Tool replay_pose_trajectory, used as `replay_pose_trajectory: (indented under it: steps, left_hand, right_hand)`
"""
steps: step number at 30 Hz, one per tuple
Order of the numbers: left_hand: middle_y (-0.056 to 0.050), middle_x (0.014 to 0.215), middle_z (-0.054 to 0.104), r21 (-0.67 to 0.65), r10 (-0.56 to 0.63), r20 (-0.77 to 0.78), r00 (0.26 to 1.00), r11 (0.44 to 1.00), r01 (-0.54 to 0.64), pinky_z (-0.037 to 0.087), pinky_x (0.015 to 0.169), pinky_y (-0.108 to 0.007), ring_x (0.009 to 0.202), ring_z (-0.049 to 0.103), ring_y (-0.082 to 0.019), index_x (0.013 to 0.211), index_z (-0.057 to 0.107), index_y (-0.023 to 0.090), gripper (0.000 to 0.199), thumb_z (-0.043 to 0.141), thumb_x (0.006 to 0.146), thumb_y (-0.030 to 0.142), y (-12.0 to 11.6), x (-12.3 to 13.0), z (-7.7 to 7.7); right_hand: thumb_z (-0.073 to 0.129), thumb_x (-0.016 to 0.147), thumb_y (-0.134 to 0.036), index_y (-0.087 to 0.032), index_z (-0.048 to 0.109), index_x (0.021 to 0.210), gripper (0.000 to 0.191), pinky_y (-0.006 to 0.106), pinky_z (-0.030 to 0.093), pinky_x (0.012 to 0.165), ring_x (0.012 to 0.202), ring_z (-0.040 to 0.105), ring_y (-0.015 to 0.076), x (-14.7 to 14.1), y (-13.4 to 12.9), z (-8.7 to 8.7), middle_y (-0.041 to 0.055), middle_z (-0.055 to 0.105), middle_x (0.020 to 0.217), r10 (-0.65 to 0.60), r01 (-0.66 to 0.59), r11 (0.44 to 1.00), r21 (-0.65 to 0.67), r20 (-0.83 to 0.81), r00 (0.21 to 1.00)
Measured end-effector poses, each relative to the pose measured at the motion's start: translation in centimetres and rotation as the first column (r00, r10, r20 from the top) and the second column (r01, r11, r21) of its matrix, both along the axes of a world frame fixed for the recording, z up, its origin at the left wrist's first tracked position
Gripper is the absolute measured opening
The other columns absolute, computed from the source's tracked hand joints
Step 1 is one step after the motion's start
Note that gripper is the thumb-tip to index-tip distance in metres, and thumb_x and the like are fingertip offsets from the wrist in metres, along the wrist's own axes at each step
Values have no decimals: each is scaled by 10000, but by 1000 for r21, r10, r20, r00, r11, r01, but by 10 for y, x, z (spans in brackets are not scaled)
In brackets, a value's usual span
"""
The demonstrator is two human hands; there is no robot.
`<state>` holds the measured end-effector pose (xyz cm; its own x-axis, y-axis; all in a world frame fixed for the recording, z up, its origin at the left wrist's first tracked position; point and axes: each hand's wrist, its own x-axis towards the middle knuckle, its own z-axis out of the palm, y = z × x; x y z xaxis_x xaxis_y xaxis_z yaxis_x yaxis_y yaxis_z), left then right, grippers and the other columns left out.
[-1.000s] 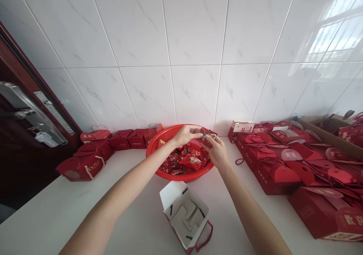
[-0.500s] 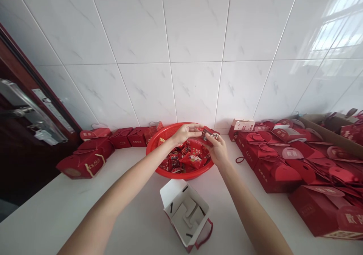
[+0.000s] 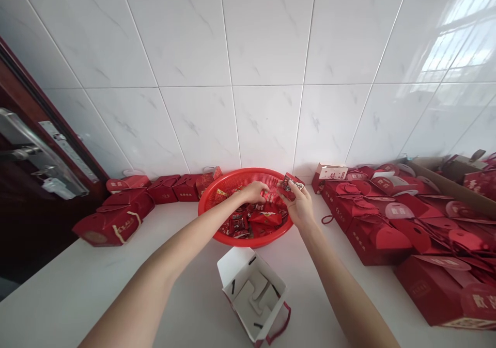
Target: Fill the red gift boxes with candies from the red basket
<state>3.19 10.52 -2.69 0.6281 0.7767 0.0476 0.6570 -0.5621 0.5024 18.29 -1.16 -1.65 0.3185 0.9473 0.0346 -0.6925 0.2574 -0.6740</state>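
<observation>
A red plastic basket [image 3: 248, 242] holds many red-wrapped sweets [image 3: 238, 221]. Over its middle, my left hand [image 3: 253, 192] is closed with a small red-wrapped sweet [image 3: 266, 195] at its fingertips. At the basket's right rim my right hand [image 3: 298, 203] grips red and dark packets [image 3: 290, 184] between thumb and fingers; their exact number is unclear. Below the basket stands an open box [image 3: 253, 296], white inside, with its flap up at the upper left and a dark red cord handle at the lower right. Nothing lies inside it but its folded bottom flaps.
Closed red gift boxes [image 3: 110, 226] line the wall at left. Many more red boxes [image 3: 382, 234] crowd the right side, with a cardboard carton [image 3: 449, 183] behind them. A door with a metal handle [image 3: 42, 152] is at far left, and a tiled wall [image 3: 267, 126] rises behind.
My left hand has left the packets beside my right hand and lowered into the basket, taking hold of a sweet. My right hand still holds its packets, slightly further right.
</observation>
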Motion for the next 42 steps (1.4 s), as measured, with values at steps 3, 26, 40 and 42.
replay_pose_trajectory:
  steps: [3, 26, 40, 42]
  left_hand:
    - [-83, 1078, 733, 63, 119, -17, 993, 991, -118, 464, 875, -295, 1091, 623, -271, 1014, 726, 191, 253, 691, 776, 268, 8, -6, 11]
    - [-37, 880, 735, -317, 186, 573, 798, 948, 6, 535, 880, -343, 879, 689, -178, 974, 735, 148, 378, 858, 624, 218, -5, -12, 35]
    - [-62, 896, 758, -440, 297, 739, 605, 893, 99, 518, 855, -354, 838, 678, -192, 867, 757, 159, 485, 914, 551, 491, -37, -2, 56]
    - [-70, 948, 760, -459, 304, 723, 620, 882, 102, 510, 852, -333, 891, 676, -200, 883, 764, 167, 470, 902, 584, 502, -43, -5, 56]
  right_hand:
    - [903, 622, -301, -197, 678, 749, 278, 369, 618, 746, 779, 720, 199, 0, 1, 0, 24, 752, 768, -6, 6, 1000, -11, -1, 1000]
    - [949, 511, -350, -191, 720, 711, 344, 361, 625, 694, 767, 735, 241, -4, 0, 1, 44, 779, 792, 71, -69, 997, -28, 68, 995]
    - [954, 515, -415, -194, 739, 805, 423, 318, 603, 772, 826, 724, 197, -2, -5, 1, 32, 773, 907, 184, -184, 983, -13, 170, 968]
    - [951, 523, -414, -200, 732, 794, 409, 322, 601, 770, 845, 721, 204, -1, -4, 0, 32, 771, 903, 155, -155, 988, -9, 158, 975]
